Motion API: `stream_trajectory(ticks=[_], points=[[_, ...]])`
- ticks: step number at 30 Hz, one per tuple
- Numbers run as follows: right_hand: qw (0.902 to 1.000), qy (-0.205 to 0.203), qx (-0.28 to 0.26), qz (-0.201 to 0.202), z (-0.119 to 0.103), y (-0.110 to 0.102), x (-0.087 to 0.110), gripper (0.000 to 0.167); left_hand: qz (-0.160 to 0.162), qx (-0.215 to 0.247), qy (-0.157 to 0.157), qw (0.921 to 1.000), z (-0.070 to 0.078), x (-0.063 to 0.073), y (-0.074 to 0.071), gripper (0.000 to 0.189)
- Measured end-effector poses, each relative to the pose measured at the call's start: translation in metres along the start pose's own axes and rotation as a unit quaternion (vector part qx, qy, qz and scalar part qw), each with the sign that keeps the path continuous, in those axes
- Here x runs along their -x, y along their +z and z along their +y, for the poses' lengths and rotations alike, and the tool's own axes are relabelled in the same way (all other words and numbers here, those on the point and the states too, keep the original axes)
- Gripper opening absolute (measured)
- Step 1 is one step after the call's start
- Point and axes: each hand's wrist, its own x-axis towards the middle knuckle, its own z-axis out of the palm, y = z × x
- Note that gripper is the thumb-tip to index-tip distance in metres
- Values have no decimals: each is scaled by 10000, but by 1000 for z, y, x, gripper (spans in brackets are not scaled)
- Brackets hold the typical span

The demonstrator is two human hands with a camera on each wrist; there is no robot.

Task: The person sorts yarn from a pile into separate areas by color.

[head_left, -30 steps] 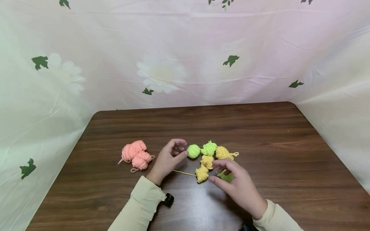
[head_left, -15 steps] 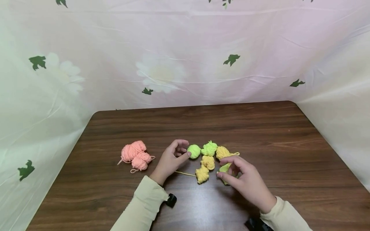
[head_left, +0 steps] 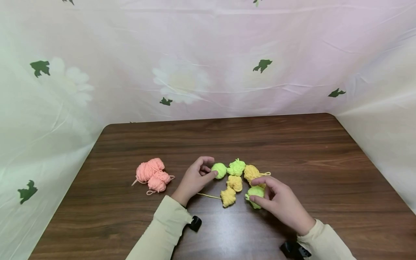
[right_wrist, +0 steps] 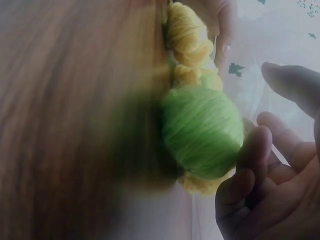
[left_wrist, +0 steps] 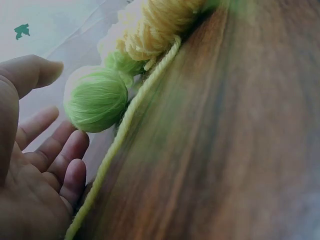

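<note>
My left hand (head_left: 194,180) hovers beside a round light-green yarn ball (head_left: 219,170), thumb and fingers spread on its near side. In the left wrist view the thumb stands apart from that ball (left_wrist: 96,98) and the fingertips (left_wrist: 77,142) are right at its edge. My right hand (head_left: 284,204) is loosely bent next to a second green yarn ball (head_left: 254,195), overlapping it in the head view. In the right wrist view, fingertips (right_wrist: 256,145) lie at the side of this ball (right_wrist: 202,131), with the thumb well away. Neither hand grips anything.
Between the hands sit a loose green yarn bundle (head_left: 236,167) and yellow yarn bundles (head_left: 234,183), one trailing a strand (head_left: 209,196) leftward. Pink yarn balls (head_left: 149,170) cluster at the left of the brown wooden table (head_left: 292,141). A floral cloth (head_left: 211,47) hangs behind.
My right hand has drawn right and slightly down, uncovering more of the nearer green ball. My left hand has edged right, closer to the round green ball. The yarn has stayed in its arrangement.
</note>
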Motion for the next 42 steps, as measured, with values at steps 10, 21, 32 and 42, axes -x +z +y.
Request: stream_trajectory(ticks=[10,21,32,42], points=[[9994,-112,181,-288,5,2,4,40,-289,-331,-41,9990,1,-3,0,49],[9968,-284,198,-725,11,4,5,47,-333,-951,-37,9949,1,-5,1,47],[9903,-25,295,-1358,14,3,5,58,-346,-1083,162,9934,0,-3,4,41],[9851,-424,484,-1596,14,3,6,61,-384,-1134,155,9927,0,-2,4,39]])
